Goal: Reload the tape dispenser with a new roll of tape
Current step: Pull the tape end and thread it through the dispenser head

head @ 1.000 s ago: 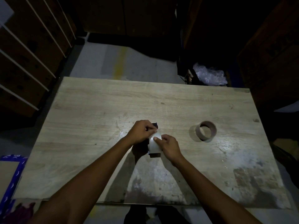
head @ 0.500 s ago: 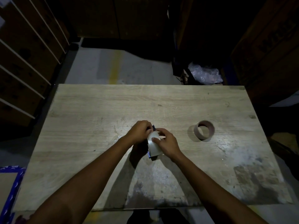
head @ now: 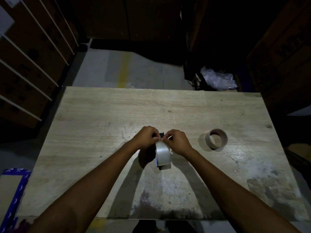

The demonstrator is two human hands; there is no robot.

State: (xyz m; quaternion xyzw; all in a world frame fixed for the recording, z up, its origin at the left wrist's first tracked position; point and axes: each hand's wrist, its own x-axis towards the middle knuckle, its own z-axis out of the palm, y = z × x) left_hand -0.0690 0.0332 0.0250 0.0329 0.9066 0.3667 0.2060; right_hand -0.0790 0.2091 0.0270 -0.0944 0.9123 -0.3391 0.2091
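A roll of clear tape (head: 162, 153) stands on edge at the middle of the wooden table (head: 101, 115), seated in a dark dispenser (head: 161, 135) whose tip shows between my hands. My left hand (head: 147, 137) is closed on the dispenser's far end. My right hand (head: 177, 140) pinches the tape at the top of the roll, fingertips close to the left hand's. To the right lies an empty brown cardboard tape core (head: 216, 138), apart from both hands. Most of the dispenser body is hidden by the roll and my hands.
The room is dim. Shelving with cardboard boxes (head: 28, 61) lines the left side. A crumpled clear plastic bag (head: 218, 79) sits beyond the table's far right edge. A blue-edged board (head: 15, 187) lies on the floor at lower left.
My right hand has moved from the near side of the roll up to its top, close to the left hand. The roll is now more exposed.
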